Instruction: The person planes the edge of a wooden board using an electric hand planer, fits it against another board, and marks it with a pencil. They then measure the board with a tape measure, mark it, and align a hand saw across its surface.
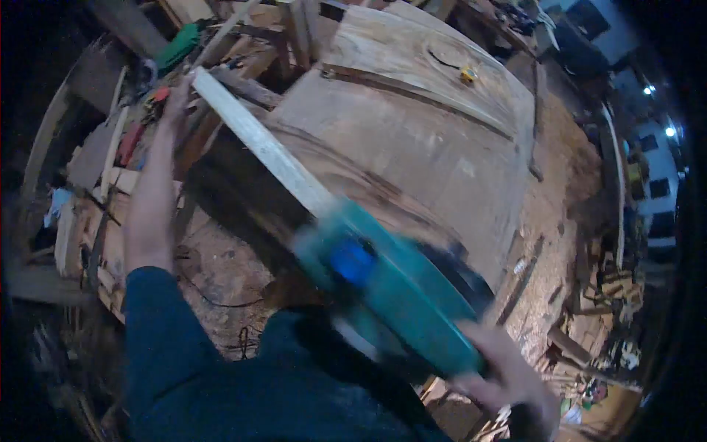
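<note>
A green power tool (pixel 412 295) with a blue part on its side lies diagonally across the middle, slightly blurred. My right hand (pixel 501 372) is wrapped round its rear end at the lower right. From under the tool's front end a long pale wooden strip (pixel 258 144) runs up to the upper left. At the strip's far end is my left hand (pixel 180 99), against its tip; its fingers are too dim and blurred to make out. Beneath the strip are dark, streaked wood pieces (pixel 339 166).
A broad wooden board (pixel 405 136) lies beyond the tool, bearing a thick plank (pixel 398 51) with a small yellow item (pixel 468 74) on it. Scrap wood and tools crowd the left. Shavings (pixel 545 295) and offcuts cover the ground at right.
</note>
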Action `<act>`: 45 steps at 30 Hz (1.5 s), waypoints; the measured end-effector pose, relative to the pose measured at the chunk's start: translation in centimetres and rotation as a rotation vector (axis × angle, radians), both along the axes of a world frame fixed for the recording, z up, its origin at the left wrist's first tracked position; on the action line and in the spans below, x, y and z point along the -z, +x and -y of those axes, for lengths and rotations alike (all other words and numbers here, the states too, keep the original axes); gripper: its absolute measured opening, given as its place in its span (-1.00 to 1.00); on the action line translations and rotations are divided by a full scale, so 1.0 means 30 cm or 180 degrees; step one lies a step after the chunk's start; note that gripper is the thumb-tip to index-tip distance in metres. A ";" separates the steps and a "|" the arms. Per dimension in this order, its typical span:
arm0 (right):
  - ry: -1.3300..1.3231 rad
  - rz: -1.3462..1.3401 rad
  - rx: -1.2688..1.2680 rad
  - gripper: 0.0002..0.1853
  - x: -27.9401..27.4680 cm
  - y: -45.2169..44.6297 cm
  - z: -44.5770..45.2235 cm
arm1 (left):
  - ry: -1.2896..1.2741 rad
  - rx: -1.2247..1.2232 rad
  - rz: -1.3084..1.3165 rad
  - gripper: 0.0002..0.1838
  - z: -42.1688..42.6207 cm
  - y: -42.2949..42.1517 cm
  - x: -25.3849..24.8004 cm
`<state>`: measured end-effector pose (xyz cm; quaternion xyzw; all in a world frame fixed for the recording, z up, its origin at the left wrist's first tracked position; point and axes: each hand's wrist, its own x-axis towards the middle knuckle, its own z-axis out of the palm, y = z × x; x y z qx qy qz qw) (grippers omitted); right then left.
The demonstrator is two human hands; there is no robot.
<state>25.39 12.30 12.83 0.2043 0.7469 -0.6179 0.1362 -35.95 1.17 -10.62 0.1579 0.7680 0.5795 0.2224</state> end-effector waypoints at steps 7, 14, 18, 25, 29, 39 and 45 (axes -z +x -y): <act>0.0443 0.0141 0.0434 -0.56 0.021 0.478 0.057 | 0.1819 0.0382 0.0999 -0.40 -0.058 0.129 -0.042; 0.0325 0.0103 0.0019 -0.58 -0.008 0.098 0.038 | 0.1257 0.0023 0.0372 -0.45 -0.104 -0.035 0.254; 0.0885 -0.0431 0.0087 -0.54 0.027 -0.183 0.049 | 0.1741 -0.0029 0.0490 -0.45 -0.104 0.010 0.274; 0.0499 -0.0671 0.0050 -0.56 0.045 -1.068 0.009 | 0.1902 0.0096 0.0670 -0.44 -0.038 0.042 0.300; 0.0306 -0.0670 0.0095 -0.48 0.077 -1.434 -0.012 | 0.1918 0.0214 0.0757 -0.44 -0.018 0.084 0.272; 0.1393 -0.1001 0.0487 -0.52 0.135 -0.684 0.024 | 0.1996 0.0363 0.0805 -0.44 -0.095 0.061 0.314; 0.1396 -0.0811 -0.0259 -0.41 0.085 -0.325 0.004 | 0.2022 0.0403 0.0830 -0.43 -0.118 0.055 0.310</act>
